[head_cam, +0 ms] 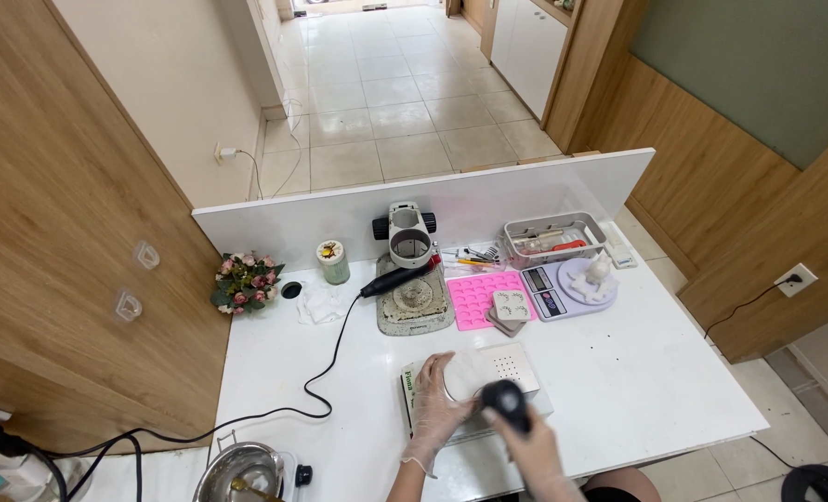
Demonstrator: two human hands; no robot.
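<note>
Black tool point(507, 402) in right hand point(530, 455), over grey box point(525, 367) under left hand point(437, 400).

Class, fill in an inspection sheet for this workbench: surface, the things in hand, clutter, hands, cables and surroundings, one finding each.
Surface: white table, white back panel.
Things in hand: round pale disc on a grey box; black tool.
Clutter: microscope stand, pink mould, scale, tool tray, flowers, jar.
Hands: left hand, gloved, on the disc; right hand grips the black tool.
Cables: black cable crosses the table.
Surroundings: wood panels, tiled floor, wall socket.
</note>
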